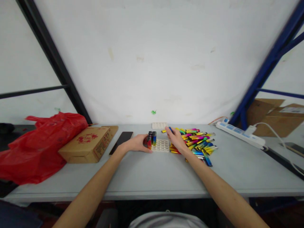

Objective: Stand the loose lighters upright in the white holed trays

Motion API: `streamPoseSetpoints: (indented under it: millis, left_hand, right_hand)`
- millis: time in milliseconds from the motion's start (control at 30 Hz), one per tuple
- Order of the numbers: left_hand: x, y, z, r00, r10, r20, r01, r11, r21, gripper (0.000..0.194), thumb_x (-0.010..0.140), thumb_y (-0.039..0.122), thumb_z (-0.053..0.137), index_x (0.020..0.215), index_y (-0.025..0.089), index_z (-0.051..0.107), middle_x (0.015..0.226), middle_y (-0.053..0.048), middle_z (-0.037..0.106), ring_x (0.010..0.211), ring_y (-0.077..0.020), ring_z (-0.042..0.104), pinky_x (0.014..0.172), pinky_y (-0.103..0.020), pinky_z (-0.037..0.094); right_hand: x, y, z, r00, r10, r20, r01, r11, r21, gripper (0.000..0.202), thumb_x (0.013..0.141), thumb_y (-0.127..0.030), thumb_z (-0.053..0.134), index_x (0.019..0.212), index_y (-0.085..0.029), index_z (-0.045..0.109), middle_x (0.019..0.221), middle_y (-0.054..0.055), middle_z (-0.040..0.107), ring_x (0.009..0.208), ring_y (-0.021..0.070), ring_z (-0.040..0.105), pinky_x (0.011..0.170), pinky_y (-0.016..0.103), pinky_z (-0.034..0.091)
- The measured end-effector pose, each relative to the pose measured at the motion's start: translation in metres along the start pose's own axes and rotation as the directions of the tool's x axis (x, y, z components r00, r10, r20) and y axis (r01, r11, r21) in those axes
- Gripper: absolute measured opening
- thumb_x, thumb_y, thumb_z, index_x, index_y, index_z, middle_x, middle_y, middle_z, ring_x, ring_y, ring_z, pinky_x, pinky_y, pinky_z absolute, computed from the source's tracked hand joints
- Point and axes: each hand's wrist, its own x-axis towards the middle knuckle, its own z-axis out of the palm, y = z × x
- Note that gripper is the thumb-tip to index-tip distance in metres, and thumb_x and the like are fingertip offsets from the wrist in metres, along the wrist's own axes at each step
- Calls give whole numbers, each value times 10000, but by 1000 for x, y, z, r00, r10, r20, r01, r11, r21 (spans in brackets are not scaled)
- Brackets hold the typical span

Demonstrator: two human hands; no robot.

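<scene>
A small white tray (pixel 162 146) with rows of round pockets lies on the table between my hands. Several shiny lighters (pixel 154 139) with black tops, some red and some blue, stand upright in its left end. My left hand (pixel 137 143) curls round that end, fingers against the lighters and thumb at the tray's front left corner. Just right of the tray, above the edge of a pile, my right hand (pixel 176 138) pinches a blue lighter (pixel 170 129), mostly hidden by the fingers. The loose pile of metallic, many-coloured lighters (pixel 199 139) lies beside and behind this hand.
A second white tray (pixel 159 125) rests against the wall. To the left are a black phone (pixel 122 142), a cardboard box (pixel 86 144) and a red plastic bag (pixel 45 145). A white power strip (pixel 239 134) and an open carton (pixel 275 117) are on the right.
</scene>
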Motion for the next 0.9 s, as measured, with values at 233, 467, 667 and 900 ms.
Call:
streamPoseSetpoints:
  millis: [233, 467, 667, 900]
  left_hand:
    - [0, -2, 0, 1000, -10, 13, 10, 1000, 6, 746, 639, 605, 852, 1197, 151, 654, 1177, -110, 737, 1065, -323, 678, 888, -358, 522]
    - [-1, 2, 0, 1000, -16, -8, 16, 1000, -14, 746, 614, 583, 868, 1190, 152, 670, 1175, -112, 746, 1053, -323, 686, 895, -366, 528]
    - [-1, 3, 0, 1000, 14, -24, -15, 998, -59, 743, 603, 569, 875, 1195, 167, 678, 1091, -76, 771, 1031, -305, 691, 899, -356, 533]
    - [1, -1, 1, 1000, -8, -17, 8, 1000, 9, 790, 606, 611, 868, 1224, 160, 667, 1180, -102, 753, 1045, -326, 694, 893, -365, 537]
  right_hand:
    - [-7, -6, 3, 993, -109, -52, 89, 952, -293, 504, 906, -563, 479, 546, -226, 374, 534, -36, 359, 562, 128, 375, 568, 278, 241]
    - [-11, -10, 6, 987, -162, -7, 149, 922, -358, 388, 943, -457, 455, 629, -227, 450, 578, -14, 492, 622, 166, 492, 606, 276, 315]
    - [-15, -14, 5, 976, -195, 96, 217, 902, -374, 379, 1053, -483, 371, 875, -212, 568, 723, 2, 598, 702, 177, 560, 664, 274, 392]
    - [-23, -22, 5, 880, -354, 317, 470, 749, -467, 366, 1091, -442, 362, 943, -202, 595, 976, 77, 645, 910, 194, 591, 836, 295, 434]
